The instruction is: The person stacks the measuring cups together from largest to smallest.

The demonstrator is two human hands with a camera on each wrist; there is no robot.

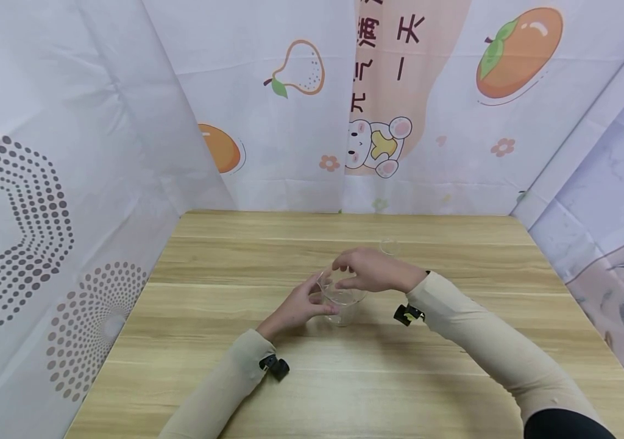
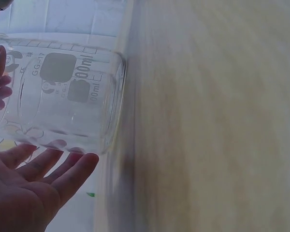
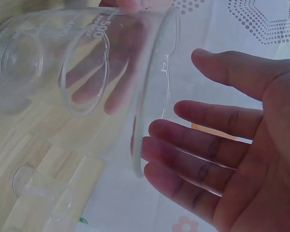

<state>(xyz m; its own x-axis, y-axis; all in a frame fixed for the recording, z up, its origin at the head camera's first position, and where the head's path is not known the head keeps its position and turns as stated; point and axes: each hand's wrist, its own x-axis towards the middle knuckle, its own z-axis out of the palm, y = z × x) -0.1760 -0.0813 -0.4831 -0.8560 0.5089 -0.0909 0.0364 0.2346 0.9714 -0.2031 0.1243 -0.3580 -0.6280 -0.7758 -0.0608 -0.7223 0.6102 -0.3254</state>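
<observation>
Beige fabric sleeves (image 1: 487,332) are slanting inward, lying nearest the head camera. Creased white cloth (image 1: 268,116), printed with fruit, is hanging beyond the tabletop (image 1: 427,390), whose pale wood grain is running crosswise. The right hand (image 1: 369,269) is hovering over the mouth of a large beaker (image 2: 58,67), fingers bent, slightly apart and holding nothing visible; whether any fingertip is touching the rim, I cannot tell. The left hand (image 1: 301,306) is gripping that beaker from the side, thumb and fingers wrapping its wall. So the beaker is lying just below the right fingertips, its long axis standing roughly upright. Its clear, smooth cylinder is carrying printed graduations and a flared lip. Inside, a smaller beaker (image 2: 67,99) is nesting, its rim sitting below the outer one. Another clear glass vessel (image 1: 389,246) is standing farther back, nearer the right hand.
</observation>
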